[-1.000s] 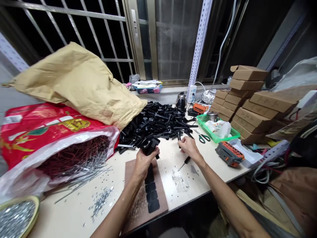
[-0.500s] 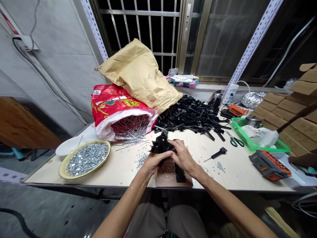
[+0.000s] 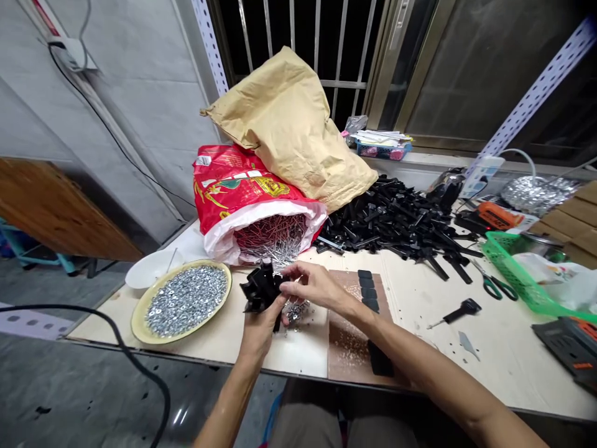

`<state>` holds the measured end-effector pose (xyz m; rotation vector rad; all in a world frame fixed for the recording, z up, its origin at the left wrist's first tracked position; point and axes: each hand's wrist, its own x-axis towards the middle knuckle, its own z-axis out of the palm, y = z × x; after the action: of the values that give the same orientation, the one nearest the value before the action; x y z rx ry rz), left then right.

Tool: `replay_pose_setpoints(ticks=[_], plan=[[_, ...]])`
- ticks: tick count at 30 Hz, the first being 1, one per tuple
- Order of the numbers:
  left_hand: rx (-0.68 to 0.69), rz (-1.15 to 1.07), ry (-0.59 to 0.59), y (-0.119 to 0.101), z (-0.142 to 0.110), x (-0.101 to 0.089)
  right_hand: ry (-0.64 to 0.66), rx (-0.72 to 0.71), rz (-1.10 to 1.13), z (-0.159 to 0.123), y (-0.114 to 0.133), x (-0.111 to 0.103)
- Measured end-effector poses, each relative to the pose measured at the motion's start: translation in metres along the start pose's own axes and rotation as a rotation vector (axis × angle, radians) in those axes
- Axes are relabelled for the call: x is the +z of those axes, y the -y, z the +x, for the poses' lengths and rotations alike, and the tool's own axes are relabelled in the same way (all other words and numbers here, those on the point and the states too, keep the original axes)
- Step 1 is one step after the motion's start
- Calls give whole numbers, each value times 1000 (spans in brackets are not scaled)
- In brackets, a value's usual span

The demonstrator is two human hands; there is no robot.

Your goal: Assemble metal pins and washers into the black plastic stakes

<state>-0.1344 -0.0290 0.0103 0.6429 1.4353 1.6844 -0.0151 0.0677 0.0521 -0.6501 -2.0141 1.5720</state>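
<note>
The left hand (image 3: 263, 318) is gripping black parts (image 3: 256, 290); the right hand (image 3: 311, 285) is curling fingers alongside, hold unclear; crowding is risking drops.

A bunch of black parts (image 3: 258, 287) over the worktop (image 3: 305, 354).
The left hand (image 3: 262, 323) holds the bunch, and the right hand (image 3: 312, 285) is right up against it. A yellow bowl (image 3: 138, 328) full of shiny rings (image 3: 184, 302) sits to the left. A brown board (image 3: 342, 330) lies to the right.

Black parts (image 3: 258, 288), bunched, in left hand (image 3: 262, 323)
</note>
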Motion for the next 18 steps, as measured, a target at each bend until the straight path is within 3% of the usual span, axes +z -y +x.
replay_pose_setpoints(ticks=[6, 10, 13, 15, 18], plan=[[-194, 67, 96, 8, 3, 5, -198, -142, -290, -12, 9, -1], [-290, 113, 119, 11, 2, 4, -107, -176, -298, -7, 5, -8], [-223, 39, 40, 14, 3, 3, -140, -113, -343, 4, -7, -18], [-145, -13, 7, 16, 4, 4, -186, 11, -606, 13, -19, -24], [-38, -14, 0, 17, 3, 7, -94, 205, -1006, 23, -39, -24]])
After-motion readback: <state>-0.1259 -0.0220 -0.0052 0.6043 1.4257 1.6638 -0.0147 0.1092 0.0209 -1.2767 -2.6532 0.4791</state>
